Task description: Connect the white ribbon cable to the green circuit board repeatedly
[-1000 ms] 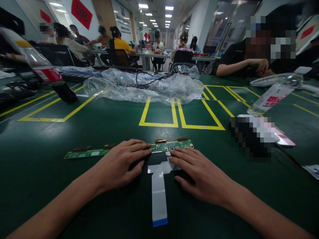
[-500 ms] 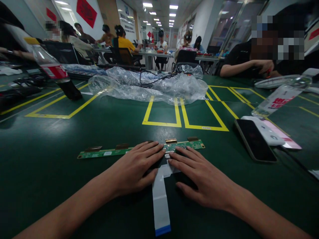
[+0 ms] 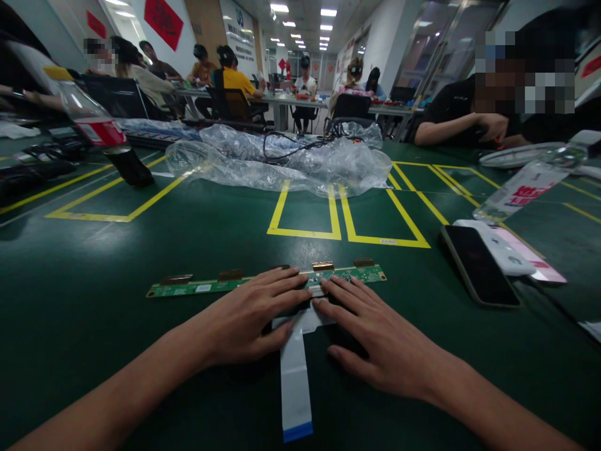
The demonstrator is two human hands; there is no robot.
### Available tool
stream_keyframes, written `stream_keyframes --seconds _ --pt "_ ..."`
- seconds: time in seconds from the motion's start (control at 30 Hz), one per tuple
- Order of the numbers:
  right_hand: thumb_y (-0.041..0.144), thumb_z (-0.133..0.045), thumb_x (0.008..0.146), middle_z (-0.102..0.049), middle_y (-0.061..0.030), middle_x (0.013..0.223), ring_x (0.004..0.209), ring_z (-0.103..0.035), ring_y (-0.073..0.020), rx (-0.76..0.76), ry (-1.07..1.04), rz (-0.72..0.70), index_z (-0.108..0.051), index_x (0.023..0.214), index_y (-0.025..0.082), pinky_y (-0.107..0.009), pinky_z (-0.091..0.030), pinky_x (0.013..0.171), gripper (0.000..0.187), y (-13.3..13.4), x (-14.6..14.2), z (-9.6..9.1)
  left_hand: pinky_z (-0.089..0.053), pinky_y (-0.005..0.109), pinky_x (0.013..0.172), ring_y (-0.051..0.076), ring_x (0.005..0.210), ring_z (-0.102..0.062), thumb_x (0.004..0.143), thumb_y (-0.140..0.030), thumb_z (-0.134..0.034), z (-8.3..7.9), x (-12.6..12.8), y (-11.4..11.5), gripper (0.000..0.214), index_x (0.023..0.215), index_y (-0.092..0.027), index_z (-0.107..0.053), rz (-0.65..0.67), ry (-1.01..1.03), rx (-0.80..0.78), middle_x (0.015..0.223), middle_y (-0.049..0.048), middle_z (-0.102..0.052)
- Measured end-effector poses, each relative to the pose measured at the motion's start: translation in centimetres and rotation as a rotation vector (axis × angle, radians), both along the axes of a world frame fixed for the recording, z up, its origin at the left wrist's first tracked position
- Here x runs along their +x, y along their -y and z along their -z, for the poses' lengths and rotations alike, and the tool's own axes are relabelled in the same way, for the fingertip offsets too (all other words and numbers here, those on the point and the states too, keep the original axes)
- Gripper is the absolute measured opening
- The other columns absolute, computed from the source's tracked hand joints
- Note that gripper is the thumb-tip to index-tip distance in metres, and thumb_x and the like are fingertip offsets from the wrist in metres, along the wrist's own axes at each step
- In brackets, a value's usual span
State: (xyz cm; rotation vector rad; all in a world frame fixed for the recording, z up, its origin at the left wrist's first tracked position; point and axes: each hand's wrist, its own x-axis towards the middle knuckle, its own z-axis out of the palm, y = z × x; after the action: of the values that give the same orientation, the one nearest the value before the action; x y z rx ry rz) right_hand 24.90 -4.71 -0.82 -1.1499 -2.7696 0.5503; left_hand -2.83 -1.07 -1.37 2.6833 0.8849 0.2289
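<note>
A long, narrow green circuit board (image 3: 220, 285) lies across the green table, with copper-coloured tabs along its far edge. My left hand (image 3: 253, 313) rests with fingers stretched out over the board's middle, its thumb beside a white flat ribbon cable (image 3: 295, 376). From the right, my right hand (image 3: 364, 319) lays its extended fingertips on the board near the cable's connector. The cable runs from between both hands towards me and ends in a blue strip. My hands partly cover the connector area, so whether the cable is seated there cannot be made out.
Beyond the board lies crumpled clear plastic wrap (image 3: 282, 163) with black cables. A cola bottle (image 3: 106, 128) stands at the left. To the right are a phone (image 3: 479, 266), a white device (image 3: 504, 247) and a water bottle (image 3: 526, 185). Other people sit around the room.
The ribbon cable's free end has swung slightly left. My left hand has shifted a little left, and more of the cable's cross part shows between my hands. The board stays in place.
</note>
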Motion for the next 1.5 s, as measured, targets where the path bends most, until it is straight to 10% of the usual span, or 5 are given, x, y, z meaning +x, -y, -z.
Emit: stream_keyframes --seconds 0.67,1.5 --pt "0.036 -0.054 0.099 -0.044 -0.0131 0.156 0.146 -0.038 -0.0306 0.113 -0.102 0.042 -0.053 0.146 0.024 -0.055 -0.036 0.116 0.049 -1.1 1.1 0.3 -0.036 0.059 0.120 0.031 0.148 -0.036 0.097 -0.038 -0.051 -0.3 -0.1 0.2 0.052 0.149 -0.034 -0.044 -0.012 -0.064 0.008 0.160 0.0048 -0.037" --pt "0.032 -0.047 0.101 -0.048 -0.0104 0.155 0.143 -0.042 -0.0292 0.093 -0.043 0.101 -0.057 0.143 0.023 -0.054 -0.038 0.116 0.044 -1.0 0.8 0.1 -0.035 0.057 0.120 0.031 0.146 -0.038 0.095 -0.045 -0.054 -0.6 0.5 0.7 0.058 0.150 -0.028 -0.044 -0.034 -0.066 0.010 0.159 0.0086 -0.036"
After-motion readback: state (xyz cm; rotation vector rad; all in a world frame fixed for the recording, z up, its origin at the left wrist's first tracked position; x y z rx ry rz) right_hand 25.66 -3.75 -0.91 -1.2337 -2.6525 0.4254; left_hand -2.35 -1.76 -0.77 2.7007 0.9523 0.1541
